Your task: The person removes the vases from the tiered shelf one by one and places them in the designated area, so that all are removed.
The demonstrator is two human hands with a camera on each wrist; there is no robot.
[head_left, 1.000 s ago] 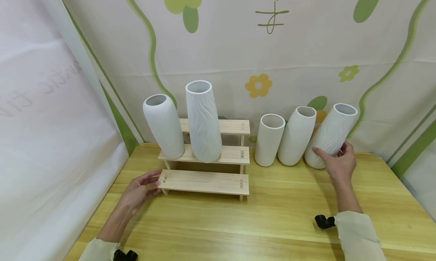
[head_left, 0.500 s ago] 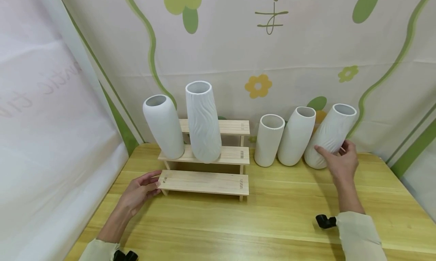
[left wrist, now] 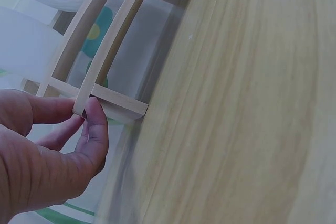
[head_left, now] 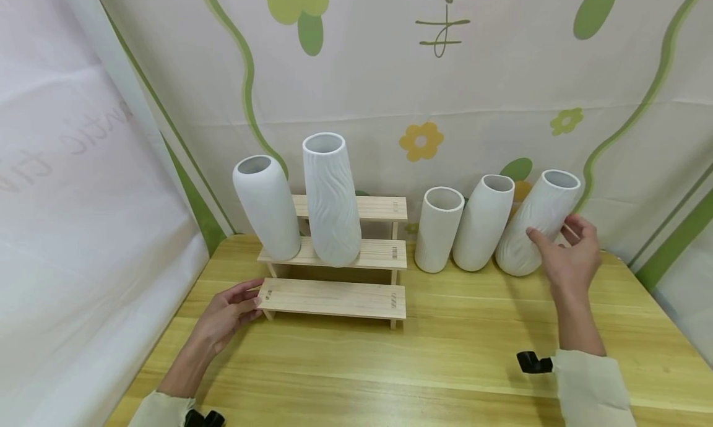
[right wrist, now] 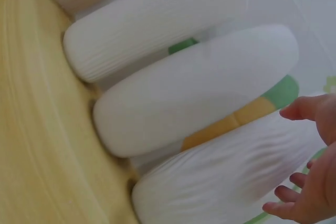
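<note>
On the left, my left hand pinches the left end of the lowest tier of a pale wooden three-step shelf; in the left wrist view, thumb and fingers meet on the board's corner. Farther right, a white vase with wavy relief stands on the table, the rightmost of three. Around its right side is my right hand, fingers spread loosely, thumb in front. The right wrist view has the thumb and fingers on opposite sides of the rippled vase; whether they touch it I cannot tell.
On the shelf's middle tier stand a smooth white vase and a tall wavy white vase. A ribbed cylindrical vase and a smooth vase are left of the rippled one. A printed cloth hangs behind the table.
My right hand has slid up and to the right along the rippled vase, its fingers loosening. That vase stays where it was. My left hand keeps its place on the shelf.
</note>
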